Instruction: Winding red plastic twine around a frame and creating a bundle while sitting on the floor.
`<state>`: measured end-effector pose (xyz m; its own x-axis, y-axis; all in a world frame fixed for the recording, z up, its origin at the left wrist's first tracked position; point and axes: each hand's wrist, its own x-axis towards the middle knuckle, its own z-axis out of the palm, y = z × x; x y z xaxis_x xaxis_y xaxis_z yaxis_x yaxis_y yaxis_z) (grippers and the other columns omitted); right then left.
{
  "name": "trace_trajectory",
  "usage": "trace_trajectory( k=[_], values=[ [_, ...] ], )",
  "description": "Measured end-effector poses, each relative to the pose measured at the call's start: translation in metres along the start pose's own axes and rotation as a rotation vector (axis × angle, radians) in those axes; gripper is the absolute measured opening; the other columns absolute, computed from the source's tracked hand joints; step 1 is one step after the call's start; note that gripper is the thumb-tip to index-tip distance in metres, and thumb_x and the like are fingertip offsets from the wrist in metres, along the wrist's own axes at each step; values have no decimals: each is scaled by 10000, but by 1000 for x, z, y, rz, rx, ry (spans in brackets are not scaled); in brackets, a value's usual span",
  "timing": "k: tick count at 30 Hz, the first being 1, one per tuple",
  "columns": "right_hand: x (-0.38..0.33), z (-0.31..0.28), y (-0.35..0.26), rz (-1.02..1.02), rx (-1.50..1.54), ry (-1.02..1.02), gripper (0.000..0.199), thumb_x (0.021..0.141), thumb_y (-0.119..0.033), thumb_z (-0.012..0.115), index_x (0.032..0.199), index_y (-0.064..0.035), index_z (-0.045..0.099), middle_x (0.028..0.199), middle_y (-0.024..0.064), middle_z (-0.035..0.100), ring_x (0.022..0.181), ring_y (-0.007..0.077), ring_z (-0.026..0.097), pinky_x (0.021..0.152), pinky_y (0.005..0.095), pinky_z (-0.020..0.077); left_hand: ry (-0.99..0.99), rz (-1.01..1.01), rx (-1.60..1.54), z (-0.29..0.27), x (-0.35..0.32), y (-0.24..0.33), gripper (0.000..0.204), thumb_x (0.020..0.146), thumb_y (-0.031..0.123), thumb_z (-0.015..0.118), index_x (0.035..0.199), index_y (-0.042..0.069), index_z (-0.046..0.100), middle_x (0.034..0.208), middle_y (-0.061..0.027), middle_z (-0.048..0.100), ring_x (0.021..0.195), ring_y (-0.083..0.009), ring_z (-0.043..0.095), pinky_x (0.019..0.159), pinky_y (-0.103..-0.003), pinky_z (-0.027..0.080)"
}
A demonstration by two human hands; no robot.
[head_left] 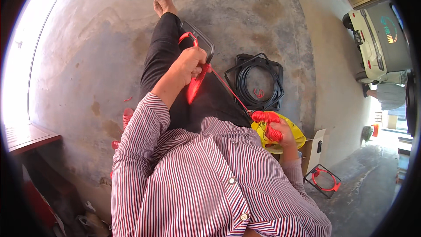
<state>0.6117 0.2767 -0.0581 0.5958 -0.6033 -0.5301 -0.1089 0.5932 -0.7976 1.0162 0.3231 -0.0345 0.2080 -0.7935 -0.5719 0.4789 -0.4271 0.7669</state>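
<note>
My left hand [193,63] is closed over my lap, gripping a black frame [212,48] with red material on it. A red loop [189,34] curves above the fist, and a ridged red strip [196,87] hangs below it. What lies inside the fist is hidden. From there a thin red cord [226,84] runs tautly down to my right side. There my right hand [284,132] is wrapped around a bundle of red cord [266,118], above a yellow plastic bag [294,128].
Beside my leg, coiled black tubing [241,85] sits on black frames. A cardboard box [316,149] stands by the bag, with a red-ringed black frame [323,180] beyond. A wooden table [33,139] is at left. Far right are a parked vehicle [370,39] and another person [390,96].
</note>
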Motion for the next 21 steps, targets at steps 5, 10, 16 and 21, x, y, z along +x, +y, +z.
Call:
trace_trajectory(
  k=[5,10,16,21],
  values=[
    [42,2,7,-96,273,115,427,944,-270,548,1249,29,527,1000,108,656,783,134,632,689,286,527,56,105,-82,0,-9,-12,17,833,65,552,847,60,543,756,-138,624,462,-82,426,406,-217,296],
    [57,82,-29,10,496,-403,547,948,-323,538,1357,27,439,1192,136,604,1027,245,627,892,410,515,-28,624,686,44,-81,-15,238,785,186,715,877,-21,641,855,-154,623,798,-260,622,723,-342,494],
    [107,134,-29,36,163,-538,609,949,-412,538,1400,-23,411,1129,92,609,826,175,615,665,306,502,-302,546,-149,50,-93,-12,290,852,-37,625,1135,16,589,1082,-36,621,990,-136,595,912,-292,471],
    [153,125,-84,-118,179,-555,403,949,-309,573,1248,-40,587,855,-21,596,517,62,362,435,219,259,297,1225,573,-1,-59,29,363,665,-97,671,978,86,694,1067,-55,573,989,-200,585,880,-308,472]
  ],
)
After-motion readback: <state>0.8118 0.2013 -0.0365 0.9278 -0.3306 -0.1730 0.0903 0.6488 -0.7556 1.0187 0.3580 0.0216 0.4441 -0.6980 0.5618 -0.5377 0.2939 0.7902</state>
